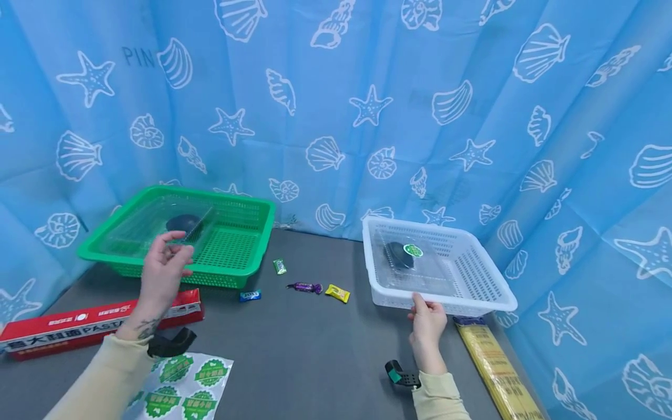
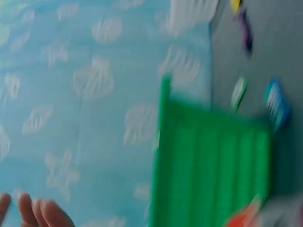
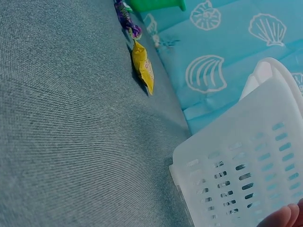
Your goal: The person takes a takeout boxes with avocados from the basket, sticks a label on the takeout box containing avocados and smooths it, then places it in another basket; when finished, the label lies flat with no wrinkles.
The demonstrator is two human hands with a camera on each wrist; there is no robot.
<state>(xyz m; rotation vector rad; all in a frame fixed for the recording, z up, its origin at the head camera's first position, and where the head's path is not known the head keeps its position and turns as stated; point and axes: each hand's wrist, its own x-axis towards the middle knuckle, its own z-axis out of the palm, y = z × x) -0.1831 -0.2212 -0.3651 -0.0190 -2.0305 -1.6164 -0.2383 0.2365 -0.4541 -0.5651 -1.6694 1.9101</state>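
Slotted, rectangular white basket (image 1: 475, 275), rim (image 1: 480, 303) in pinch of right hand (image 1: 427, 326); left hand (image 1: 163, 265) half-curled, empty.

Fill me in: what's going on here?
A person's right hand grips the near rim of the white basket; inside sits a clear box with a green sticker. The left hand, apparently empty, is by the green basket, contact unclear; another clear box sits in that one. Four candies lie between the baskets.

One green basket (image 1: 263, 239), one white basket (image 1: 472, 304), two clear containers (image 1: 427, 271), two dark items (image 1: 401, 255). Four sweets (image 1: 308, 287), one red box (image 1: 79, 326), one yellow packet (image 1: 493, 361), one sticker sheet (image 1: 184, 385).
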